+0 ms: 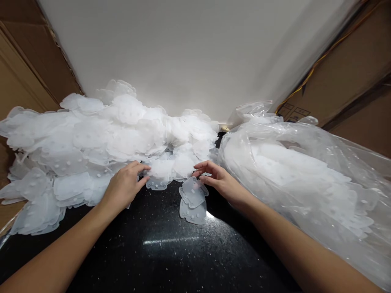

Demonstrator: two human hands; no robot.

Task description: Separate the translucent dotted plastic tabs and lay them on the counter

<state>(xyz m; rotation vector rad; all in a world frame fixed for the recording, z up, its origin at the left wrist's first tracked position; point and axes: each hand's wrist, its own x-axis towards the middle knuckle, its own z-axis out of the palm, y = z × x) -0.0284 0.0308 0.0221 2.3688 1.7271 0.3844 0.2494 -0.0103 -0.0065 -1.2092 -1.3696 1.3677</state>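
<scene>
My left hand [124,184] is at the front of a large heap of thin, frosted plastic pieces [122,138]. Its thumb and forefinger are apart, close to a piece with small dots and ring marks [157,184]. My right hand [217,179] hovers with thumb and fingers spread, beside the upper of two overlapping frosted pieces [193,192]. The lower piece [193,212] sticks out beneath it on the black speckled countertop [171,260]. Whether any fingertip touches a piece is hard to tell.
On the right, a large clear plastic bag [305,179] holds many similar pieces. A small zip bag [255,108] stands behind it. Cardboard boxes flank both sides, left [27,53] and right [351,81]. A pale wall [189,53] rises behind the heap.
</scene>
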